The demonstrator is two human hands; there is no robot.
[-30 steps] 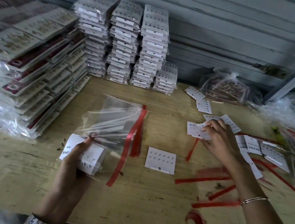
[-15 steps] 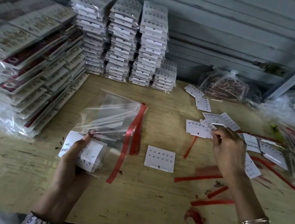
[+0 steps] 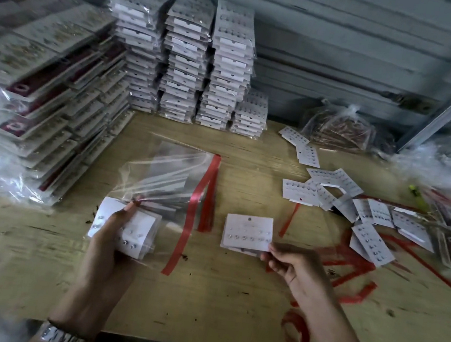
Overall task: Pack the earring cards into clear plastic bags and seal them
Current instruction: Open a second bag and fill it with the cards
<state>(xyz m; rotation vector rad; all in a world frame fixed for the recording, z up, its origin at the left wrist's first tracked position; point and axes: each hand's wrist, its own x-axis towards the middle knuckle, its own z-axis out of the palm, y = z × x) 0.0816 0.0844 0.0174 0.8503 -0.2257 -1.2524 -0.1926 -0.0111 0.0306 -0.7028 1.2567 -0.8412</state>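
The gathering step appears to be in hand, with cards being collected before bagging. A small stack of white rectangular earring cards [image 3: 140,234] is gripped in the left hand [image 3: 113,242], fingers curled round its edge and thumb laid across its face, low over the pale wooden desk [image 3: 213,314]. A clear plastic bag [image 3: 166,171] with a red adhesive seal strip [image 3: 192,209] down its right side is held together with that stack and fans upward from it; whether the stack is already inside the bag cannot be told. Just to the right, a single white earring card [image 3: 247,230] is pinched at its lower right corner by the thumb and fingertips of the right hand [image 3: 294,267], the other fingers being loosely curled. It is held over another card on the desk, and contact between the two cannot be judged. A scatter of loose white earring cards [image 3: 328,191] is left further right, and tall stacks of bagged cards [image 3: 188,58] are ranged along the back. Next, the pinched card would probably have to be carried across and squared onto the left-hand stack, then the set slid into the bag mouth, the liner peeled from the red strip, and the flap pressed shut.
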